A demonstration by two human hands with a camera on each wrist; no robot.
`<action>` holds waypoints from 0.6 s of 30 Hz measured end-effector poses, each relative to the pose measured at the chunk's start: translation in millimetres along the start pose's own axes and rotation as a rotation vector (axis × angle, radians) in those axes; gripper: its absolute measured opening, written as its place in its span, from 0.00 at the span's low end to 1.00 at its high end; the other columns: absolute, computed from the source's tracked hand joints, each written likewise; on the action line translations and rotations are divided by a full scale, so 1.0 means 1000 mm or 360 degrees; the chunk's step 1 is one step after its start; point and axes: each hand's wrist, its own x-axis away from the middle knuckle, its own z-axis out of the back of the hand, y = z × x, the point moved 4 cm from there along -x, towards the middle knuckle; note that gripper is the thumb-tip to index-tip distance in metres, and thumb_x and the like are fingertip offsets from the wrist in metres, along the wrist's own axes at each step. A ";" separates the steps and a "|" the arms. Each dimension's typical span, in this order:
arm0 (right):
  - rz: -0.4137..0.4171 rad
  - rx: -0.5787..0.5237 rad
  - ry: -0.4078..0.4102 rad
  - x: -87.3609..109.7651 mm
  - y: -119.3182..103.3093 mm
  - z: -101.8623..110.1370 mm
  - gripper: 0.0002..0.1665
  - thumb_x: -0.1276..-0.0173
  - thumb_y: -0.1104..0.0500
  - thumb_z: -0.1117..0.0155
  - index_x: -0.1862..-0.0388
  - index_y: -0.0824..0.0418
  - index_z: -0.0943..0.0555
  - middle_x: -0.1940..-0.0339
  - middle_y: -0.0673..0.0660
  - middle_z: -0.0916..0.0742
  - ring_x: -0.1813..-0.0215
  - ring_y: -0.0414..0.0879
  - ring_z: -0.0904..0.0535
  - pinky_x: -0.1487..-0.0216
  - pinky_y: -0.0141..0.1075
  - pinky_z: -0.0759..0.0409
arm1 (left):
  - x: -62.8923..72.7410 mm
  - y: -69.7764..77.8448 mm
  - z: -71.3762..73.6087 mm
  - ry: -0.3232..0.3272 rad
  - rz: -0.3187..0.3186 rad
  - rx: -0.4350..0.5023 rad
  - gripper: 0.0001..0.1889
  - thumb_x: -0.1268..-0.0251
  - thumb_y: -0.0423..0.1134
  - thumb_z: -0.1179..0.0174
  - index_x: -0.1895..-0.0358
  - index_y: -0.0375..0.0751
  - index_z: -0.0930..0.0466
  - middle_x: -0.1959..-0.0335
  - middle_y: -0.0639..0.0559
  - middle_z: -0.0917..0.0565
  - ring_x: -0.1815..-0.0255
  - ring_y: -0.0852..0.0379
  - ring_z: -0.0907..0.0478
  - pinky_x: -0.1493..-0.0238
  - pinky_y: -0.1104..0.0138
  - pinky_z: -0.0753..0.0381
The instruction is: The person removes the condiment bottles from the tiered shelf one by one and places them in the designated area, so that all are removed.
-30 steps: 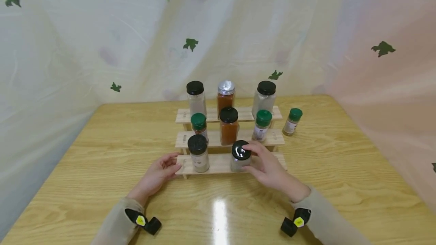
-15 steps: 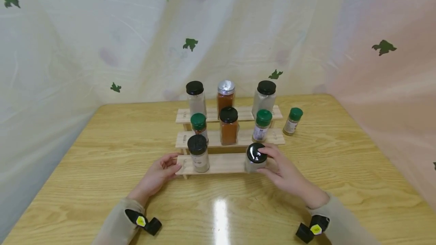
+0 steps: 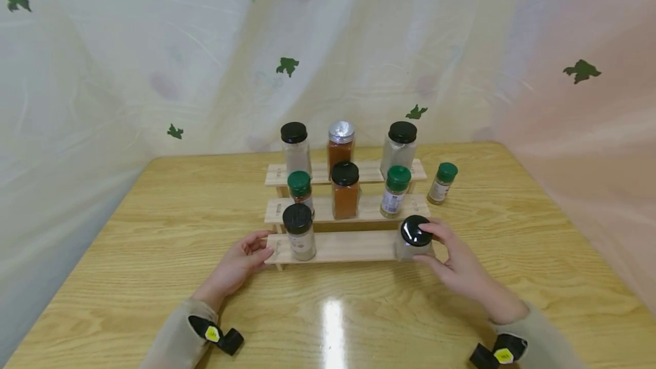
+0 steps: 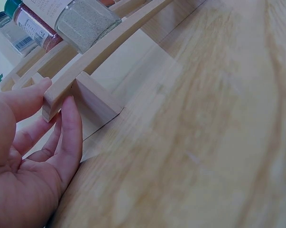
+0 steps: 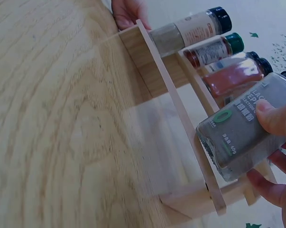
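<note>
My right hand [image 3: 461,263] grips a square glass pepper jar [image 5: 242,128] with a shiny black lid and grey powder inside. The jar is at the right end of the front shelf of a three-step wooden rack [image 3: 353,246]; its base reaches the shelf's front edge in the right wrist view. Thumb and fingers of my left hand [image 4: 43,156] pinch the left end of that same shelf. A black-lidded spice jar [image 3: 301,238] stands near the left hand on the front shelf. Behind it, the middle step bears a green-lidded jar [image 3: 300,187], an orange-powder jar [image 3: 345,195] and another green-lidded jar [image 3: 393,198].
On the top step are two black-lidded jars, left [image 3: 295,152] and right [image 3: 400,150], with a silver-lidded jar [image 3: 340,150] between them. One small green-lidded jar [image 3: 441,187] stands on the wooden table [image 3: 179,204], right of the rack. A patterned curtain [image 3: 230,84] hangs behind.
My right hand has moved the pepper jar rightward along the front shelf, from right of the middle to the right end. The left hand keeps its place on the rack.
</note>
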 end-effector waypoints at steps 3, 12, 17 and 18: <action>-0.0019 -0.0010 0.0028 0.004 0.003 0.006 0.39 0.55 0.77 0.29 0.43 0.67 0.34 0.47 0.55 0.23 0.39 0.23 0.35 0.42 0.15 0.36 | 0.001 0.000 0.000 -0.0004 -0.0004 0.0007 0.28 0.32 0.31 0.46 0.34 0.23 0.44 0.58 0.55 0.27 0.59 0.66 0.26 0.60 0.73 0.21; -0.0072 -0.0005 0.0073 0.012 0.012 0.024 0.33 0.44 0.64 0.32 0.42 0.70 0.35 0.40 0.31 0.32 0.39 0.22 0.35 0.43 0.14 0.37 | 0.000 0.000 0.001 -0.0017 -0.0013 0.0006 0.29 0.33 0.31 0.46 0.34 0.23 0.45 0.58 0.55 0.26 0.59 0.65 0.26 0.59 0.73 0.21; -0.0077 -0.0066 0.0102 0.017 0.019 0.032 0.35 0.41 0.53 0.40 0.42 0.74 0.37 0.39 0.31 0.32 0.38 0.23 0.35 0.43 0.14 0.36 | 0.000 0.000 0.001 -0.0002 -0.0004 -0.0005 0.28 0.33 0.30 0.46 0.34 0.23 0.45 0.58 0.55 0.27 0.60 0.65 0.26 0.60 0.73 0.21; -0.0077 -0.0074 0.0110 0.018 0.020 0.034 0.37 0.40 0.50 0.42 0.42 0.75 0.37 0.39 0.31 0.32 0.38 0.23 0.35 0.44 0.14 0.35 | 0.000 0.000 0.000 0.0002 -0.0005 -0.0005 0.28 0.33 0.30 0.46 0.34 0.23 0.45 0.58 0.55 0.27 0.60 0.66 0.27 0.60 0.73 0.21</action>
